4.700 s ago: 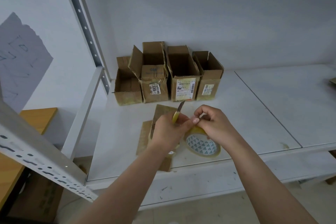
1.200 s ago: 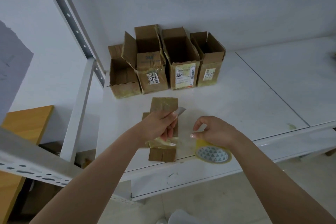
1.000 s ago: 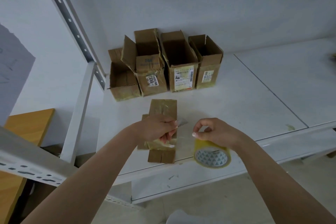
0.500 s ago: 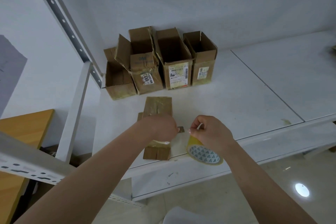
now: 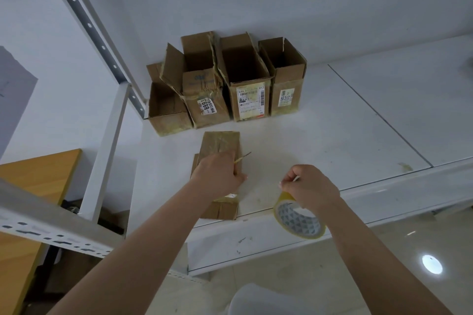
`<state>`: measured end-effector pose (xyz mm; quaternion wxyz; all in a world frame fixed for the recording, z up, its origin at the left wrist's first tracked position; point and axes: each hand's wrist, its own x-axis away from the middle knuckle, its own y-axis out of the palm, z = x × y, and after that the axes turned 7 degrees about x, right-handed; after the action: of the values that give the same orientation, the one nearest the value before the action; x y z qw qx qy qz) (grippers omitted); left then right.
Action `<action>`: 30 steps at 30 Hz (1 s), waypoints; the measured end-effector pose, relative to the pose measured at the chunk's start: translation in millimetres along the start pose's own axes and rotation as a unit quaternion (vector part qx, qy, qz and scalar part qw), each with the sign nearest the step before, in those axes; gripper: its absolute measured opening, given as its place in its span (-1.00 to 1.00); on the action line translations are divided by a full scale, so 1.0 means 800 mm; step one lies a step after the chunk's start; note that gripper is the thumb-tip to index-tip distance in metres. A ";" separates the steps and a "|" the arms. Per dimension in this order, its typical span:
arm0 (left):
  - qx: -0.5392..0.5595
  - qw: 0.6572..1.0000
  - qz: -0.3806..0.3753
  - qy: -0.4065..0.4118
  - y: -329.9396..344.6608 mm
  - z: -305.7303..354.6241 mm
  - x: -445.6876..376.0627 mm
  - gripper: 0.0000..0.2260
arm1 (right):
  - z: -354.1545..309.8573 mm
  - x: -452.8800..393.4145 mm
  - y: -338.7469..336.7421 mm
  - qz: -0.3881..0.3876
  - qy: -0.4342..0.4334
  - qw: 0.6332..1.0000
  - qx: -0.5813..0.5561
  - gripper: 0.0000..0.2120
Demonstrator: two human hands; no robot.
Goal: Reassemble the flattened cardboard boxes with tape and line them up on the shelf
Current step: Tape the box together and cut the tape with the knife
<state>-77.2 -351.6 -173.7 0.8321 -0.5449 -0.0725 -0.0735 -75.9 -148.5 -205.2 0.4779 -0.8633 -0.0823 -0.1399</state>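
1. The white shelf (image 5: pixel 320 151) has a front edge running from lower left up to the right; a seam splits its top into two panels, and the right panel lies open and bare apart from a small scuff near the front.
2. A flattened cardboard box (image 5: pixel 220 146) lies on the left panel near the front edge, its near end almost at the lip. Its brown surface is creased and glossy with old tape.
3. The left hand (image 5: pixel 217 174) rests over the flat box with fingers curled round a thin yellow-handled blade (image 5: pixel 243 157), whose slim tip points right and away from the person.
4. The right hand (image 5: pixel 309 189) pinches the tape's loose end between thumb and fingers, with the tape roll (image 5: pixel 298 220) hanging below it past the shelf's front edge. The roll is a yellow ring with a white, triangle-patterned core.
5. Open shelf surface separates the two hands.
6. Four assembled boxes (image 5: pixel 245 89) stand in a row against the back wall, touching side by side, tops open, flaps torn and ragged, three with printed labels on their fronts.
7. A perforated metal upright (image 5: pixel 89 25) slants at the left; a wooden tabletop (image 5: pixel 35 176) sits beyond it.
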 end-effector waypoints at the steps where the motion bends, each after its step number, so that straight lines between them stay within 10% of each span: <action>1: -0.007 1.000 0.003 -0.007 0.001 0.004 0.001 -0.78 | 0.002 0.000 -0.004 0.007 -0.006 1.000 -0.010 -0.87; 8: -0.048 0.998 0.008 -0.045 0.006 0.019 0.008 -0.62 | -0.002 0.005 -0.028 0.040 -0.065 0.986 -0.147 -0.86; 15: 0.307 0.943 0.126 -0.029 -0.019 0.013 0.017 -0.61 | -0.017 0.016 -0.045 0.036 -0.113 0.973 -0.200 -0.89; 18: 0.347 0.936 0.067 0.015 -0.017 0.036 0.027 -0.46 | -0.027 0.016 -0.046 0.038 -0.134 0.969 -0.204 -0.88; 23: 0.382 0.919 0.096 0.007 -0.002 0.055 0.026 -0.77 | -0.031 0.010 -0.041 0.088 -0.161 0.971 -0.151 -0.87; 30: 0.549 0.830 0.081 -0.058 0.004 0.076 0.034 -0.75 | -0.029 0.006 -0.035 0.246 -0.237 0.937 -0.065 -0.82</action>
<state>-52.1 -295.5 -147.1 0.9914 -0.0055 -0.1048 0.0784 -82.8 -153.1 -169.4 0.4071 -0.8937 0.0313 0.1859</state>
